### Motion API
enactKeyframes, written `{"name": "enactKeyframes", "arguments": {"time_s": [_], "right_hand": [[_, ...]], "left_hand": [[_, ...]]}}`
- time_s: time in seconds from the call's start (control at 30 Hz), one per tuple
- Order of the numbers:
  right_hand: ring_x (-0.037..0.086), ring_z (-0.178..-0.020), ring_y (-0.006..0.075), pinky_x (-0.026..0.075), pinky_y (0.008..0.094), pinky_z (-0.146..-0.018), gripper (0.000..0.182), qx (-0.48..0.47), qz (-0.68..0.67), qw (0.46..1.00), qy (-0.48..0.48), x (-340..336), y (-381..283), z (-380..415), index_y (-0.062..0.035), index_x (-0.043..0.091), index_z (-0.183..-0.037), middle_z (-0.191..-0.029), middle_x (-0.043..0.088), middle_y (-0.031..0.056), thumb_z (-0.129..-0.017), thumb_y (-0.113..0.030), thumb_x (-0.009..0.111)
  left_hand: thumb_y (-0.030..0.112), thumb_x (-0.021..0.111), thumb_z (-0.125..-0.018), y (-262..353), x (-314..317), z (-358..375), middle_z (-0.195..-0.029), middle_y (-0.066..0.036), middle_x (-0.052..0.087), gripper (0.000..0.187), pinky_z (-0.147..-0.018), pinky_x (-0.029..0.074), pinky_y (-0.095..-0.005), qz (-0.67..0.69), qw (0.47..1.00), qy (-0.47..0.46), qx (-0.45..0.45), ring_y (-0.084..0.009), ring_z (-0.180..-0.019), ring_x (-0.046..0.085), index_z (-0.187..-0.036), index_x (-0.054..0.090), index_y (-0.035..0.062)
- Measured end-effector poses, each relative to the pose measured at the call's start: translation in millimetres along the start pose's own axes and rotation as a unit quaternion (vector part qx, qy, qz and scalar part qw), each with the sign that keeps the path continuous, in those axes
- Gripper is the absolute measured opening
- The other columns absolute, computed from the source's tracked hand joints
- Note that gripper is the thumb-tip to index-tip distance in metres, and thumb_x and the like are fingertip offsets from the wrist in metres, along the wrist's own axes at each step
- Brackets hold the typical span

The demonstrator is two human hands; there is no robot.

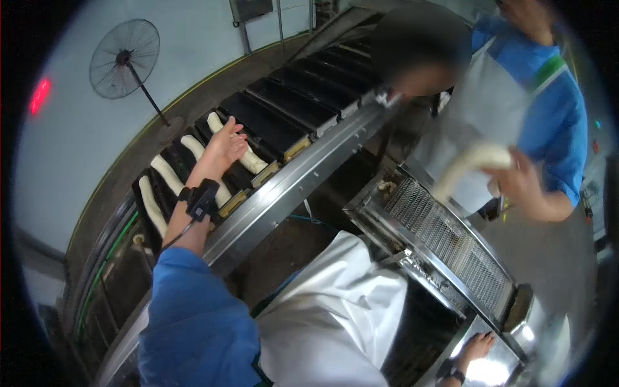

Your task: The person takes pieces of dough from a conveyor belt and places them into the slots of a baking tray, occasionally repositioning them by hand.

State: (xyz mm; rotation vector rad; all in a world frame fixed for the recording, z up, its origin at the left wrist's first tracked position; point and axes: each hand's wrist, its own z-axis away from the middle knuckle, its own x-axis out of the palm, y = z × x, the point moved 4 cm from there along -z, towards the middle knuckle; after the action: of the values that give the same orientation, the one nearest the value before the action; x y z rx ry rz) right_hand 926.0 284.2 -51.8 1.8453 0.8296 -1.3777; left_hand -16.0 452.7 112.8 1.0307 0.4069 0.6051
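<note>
I have both grips apart, left hand [225, 144] over a dough roll [255, 162], right hand [476, 349] on metal plate [485, 373]; overpressing could dent the dough.

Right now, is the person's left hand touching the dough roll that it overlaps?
Cannot tell: in the head view, the left hand covers the middle of the dough roll, hiding any contact or gap.

Your left arm [184, 274] reaches out ahead, left hand [225, 143] loosely curled; your right hand [476, 349] sits low, palm down.
</note>
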Motion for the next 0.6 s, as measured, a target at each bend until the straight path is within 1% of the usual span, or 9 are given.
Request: {"name": "enactKeyframes", "arguments": {"time_s": [0.07,0.17,0.23,0.3,0.37,0.43,0.47,0.57,0.6], "right_hand": [[0.043,-0.128,0.0424,0.035,0.0491,-0.105,0.050,0.005,-0.039,0.999,-0.028,-12,-12,-13,-0.0007,0.048,-0.138,-0.139,0.046,0.0279,-0.096,-0.028,0.040],[0.039,-0.131,0.0462,0.031,0.0514,-0.110,0.054,-0.020,-0.033,0.998,-0.059,3,-11,-33,0.0038,0.045,-0.139,-0.140,0.043,0.0316,-0.098,-0.031,0.038],[0.041,-0.129,0.0462,0.032,0.0517,-0.109,0.054,-0.009,-0.030,0.998,-0.048,2,-19,-34,0.0043,0.046,-0.138,-0.139,0.045,0.0312,-0.097,-0.030,0.038],[0.042,-0.128,0.0461,0.033,0.0513,-0.109,0.053,-0.011,-0.011,0.999,-0.037,23,-9,-46,0.0047,0.046,-0.137,-0.139,0.046,0.0309,-0.096,-0.028,0.037],[0.042,-0.128,0.0461,0.033,0.0507,-0.109,0.052,-0.021,-0.004,0.999,-0.042,36,-11,-57,0.0049,0.047,-0.136,-0.138,0.047,0.0309,-0.096,-0.026,0.038],[0.042,-0.128,0.0462,0.033,0.0504,-0.109,0.051,-0.022,-0.034,0.998,-0.040,39,-18,-62,0.0068,0.049,-0.133,-0.137,0.047,0.0308,-0.096,-0.025,0.037],[0.042,-0.128,0.0462,0.033,0.0504,-0.109,0.051,-0.024,-0.034,0.998,-0.040,41,-21,-66,0.0068,0.049,-0.133,-0.137,0.047,0.0308,-0.096,-0.025,0.037],[0.042,-0.128,0.0459,0.033,0.0497,-0.109,0.051,-0.038,-0.039,0.998,-0.041,56,-23,-76,0.0080,0.048,-0.134,-0.138,0.047,0.0308,-0.096,-0.024,0.037],[0.044,-0.129,0.0414,0.036,0.0473,-0.107,0.050,-0.028,-0.017,0.999,-0.036,67,-19,-83,0.0033,0.049,-0.135,-0.139,0.047,0.0267,-0.096,-0.026,0.038]], "left_hand": [[0.060,0.053,-0.092,4,22,1,-0.147,-0.027,0.031,0.076,-0.112,0.030,-0.0459,0.062,0.998,-0.011,-0.030,-0.0416,-0.137,0.031,-0.142,0.037,0.0056],[0.060,0.053,-0.092,9,29,-7,-0.149,-0.028,0.027,0.078,-0.114,0.027,-0.0469,0.071,0.997,0.014,-0.017,-0.0427,-0.140,0.026,-0.144,0.034,0.0051],[0.061,0.054,-0.091,10,18,-14,-0.148,-0.027,0.029,0.080,-0.111,0.030,-0.0460,0.075,0.997,0.031,-0.009,-0.0422,-0.138,0.028,-0.145,0.033,0.0054],[0.056,0.045,-0.098,21,15,-10,-0.149,-0.023,0.031,0.071,-0.102,0.041,-0.0418,0.059,0.991,0.118,0.014,-0.0362,-0.134,0.037,-0.147,0.033,0.0053],[0.054,0.044,-0.099,22,8,-17,-0.149,-0.023,0.031,0.069,-0.103,0.040,-0.0414,0.078,0.987,0.142,0.022,-0.0355,-0.136,0.034,-0.147,0.032,0.0057],[0.061,0.055,-0.091,13,-9,-29,-0.134,-0.020,0.041,0.073,-0.102,0.037,-0.0447,0.099,0.979,0.172,0.035,-0.0347,-0.124,0.044,-0.136,0.041,0.0063],[0.052,0.046,-0.099,18,-2,-22,-0.146,-0.022,0.035,0.066,-0.101,0.041,-0.0426,0.087,0.982,0.167,0.024,-0.0314,-0.121,0.049,-0.145,0.034,0.0060],[0.052,0.047,-0.098,19,3,-34,-0.146,-0.024,0.034,0.068,-0.104,0.039,-0.0435,0.098,0.986,0.117,0.070,-0.0340,-0.127,0.044,-0.146,0.033,0.0051],[0.052,0.046,-0.099,20,8,-36,-0.147,-0.028,0.031,0.073,-0.108,0.035,-0.0456,0.101,0.982,0.126,0.103,-0.0353,-0.137,0.034,-0.149,0.027,0.0035]]}}
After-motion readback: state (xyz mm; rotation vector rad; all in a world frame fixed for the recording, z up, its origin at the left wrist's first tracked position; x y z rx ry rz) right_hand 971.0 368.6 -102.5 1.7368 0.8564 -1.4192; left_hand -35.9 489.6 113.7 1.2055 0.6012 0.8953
